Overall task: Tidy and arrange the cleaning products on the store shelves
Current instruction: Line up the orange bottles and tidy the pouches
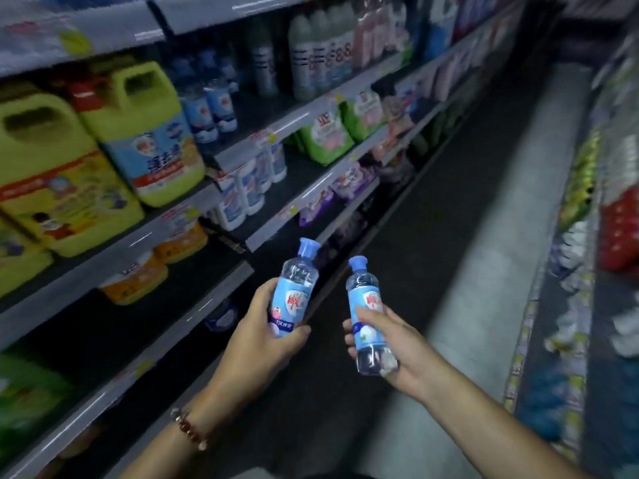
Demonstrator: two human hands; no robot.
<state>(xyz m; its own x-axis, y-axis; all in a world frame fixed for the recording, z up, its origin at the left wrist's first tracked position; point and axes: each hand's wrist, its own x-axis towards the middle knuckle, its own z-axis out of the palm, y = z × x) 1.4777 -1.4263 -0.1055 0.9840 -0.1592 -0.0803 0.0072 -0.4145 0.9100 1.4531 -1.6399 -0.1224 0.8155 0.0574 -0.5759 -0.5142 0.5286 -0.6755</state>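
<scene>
I see two hands out in front of me, and each one holds a small clear bottle with a blue cap and a blue label. My left hand point(268, 331) is curled around the bottom half of the left bottle point(294, 292), with the thumb lying across the front under the label. This bottle tips a little to the right. My right hand point(387, 344) wraps the low part of the right bottle point(366, 312), with the thumb pressed on the label and the fingers behind it. The two bottles are near each other but do not touch. They are up in the air over the dark floor of the aisle, just beside the shelves point(193, 216) on my left. Big yellow jugs point(145, 133) sit on those shelves, and more small blue bottles point(211, 102) stand farther back.
</scene>
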